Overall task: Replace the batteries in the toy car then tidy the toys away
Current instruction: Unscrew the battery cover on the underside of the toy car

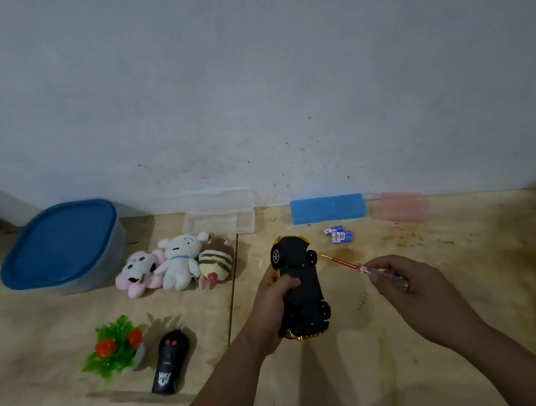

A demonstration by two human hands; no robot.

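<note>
Toy car upside down in my left hand, screwdriver in my right.

I held the toy car (301, 291) above the wooden floor (444, 333) with my left hand (272, 306) wrapped round its side, black underside facing up, yellow-gold body showing at both ends and three black wheels in view. My right hand (408, 286) pinched one screwdriver (362, 267) by its clear handle, its red shaft pointing toward the car without touching it. A small cluster of blue batteries (339, 233) lay just beyond the car; I couldn't count them surely. Against the wall sat three cases: one clear case (220, 220), one blue case (328, 208), one pink case (400, 209). To the left lay three plush toys (176, 264), one blue-lidded tub (62, 246), one plastic plant (117, 346) and one black remote (171, 361).
</note>
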